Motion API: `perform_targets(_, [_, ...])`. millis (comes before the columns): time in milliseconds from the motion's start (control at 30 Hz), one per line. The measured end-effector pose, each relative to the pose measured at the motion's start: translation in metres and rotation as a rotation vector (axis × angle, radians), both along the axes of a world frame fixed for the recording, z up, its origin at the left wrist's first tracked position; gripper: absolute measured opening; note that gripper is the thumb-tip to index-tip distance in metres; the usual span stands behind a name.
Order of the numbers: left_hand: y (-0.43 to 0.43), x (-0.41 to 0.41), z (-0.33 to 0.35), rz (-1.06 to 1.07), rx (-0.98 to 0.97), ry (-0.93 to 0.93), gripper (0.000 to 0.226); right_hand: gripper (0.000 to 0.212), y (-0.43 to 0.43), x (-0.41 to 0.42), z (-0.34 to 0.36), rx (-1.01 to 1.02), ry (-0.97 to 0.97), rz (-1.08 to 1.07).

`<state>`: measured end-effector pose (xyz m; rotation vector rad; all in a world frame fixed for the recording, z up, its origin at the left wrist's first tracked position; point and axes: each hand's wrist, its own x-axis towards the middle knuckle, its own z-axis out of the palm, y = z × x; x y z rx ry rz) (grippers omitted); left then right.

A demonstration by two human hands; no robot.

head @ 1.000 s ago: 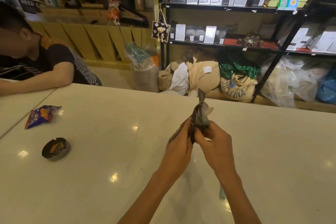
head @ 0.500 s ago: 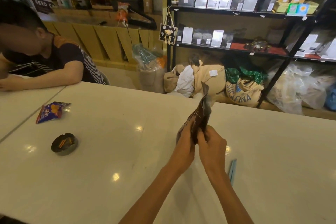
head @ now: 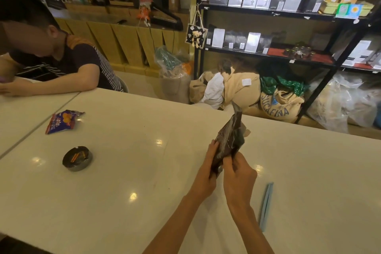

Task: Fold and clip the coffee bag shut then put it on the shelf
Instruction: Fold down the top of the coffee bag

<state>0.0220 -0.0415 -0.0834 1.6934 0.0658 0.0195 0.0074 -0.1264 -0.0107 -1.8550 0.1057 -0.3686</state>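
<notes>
While in both hands (head: 240, 179), coffee bag (head: 227, 142) upright.

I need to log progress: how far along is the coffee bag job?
Nothing looks finished. In hand: the left hand and right hand hold the coffee bag upright above the table, working its end. Left: the blue clip lies unused on the table, and the bag hasn't reached the shelf.

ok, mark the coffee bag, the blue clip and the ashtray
coffee bag (head: 228, 140), head view, dark front panel above the hands
blue clip (head: 266, 206), head view, middle of its length
ashtray (head: 77, 158), head view, centre of the dish
</notes>
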Motion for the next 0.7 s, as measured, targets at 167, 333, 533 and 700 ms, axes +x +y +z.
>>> perform_targets(167, [0.010,0.004,0.001,-0.063,-0.132,0.070,0.030,0.018,-0.007,0.006,0.009,0.003,-0.035,-0.014])
perform_targets(333, [0.021,-0.004,0.019,-0.139,-0.342,0.195,0.063,0.053,-0.031,0.022,0.029,-0.183,-0.046,0.088])
perform_targets(533, [0.021,-0.012,0.034,-0.099,-0.483,0.300,0.036,0.034,-0.050,0.018,0.004,0.269,0.265,0.131])
perform_targets(700, [0.007,-0.006,0.045,0.039,-0.256,0.078,0.013,0.017,-0.042,0.017,-0.017,0.159,0.156,0.019])
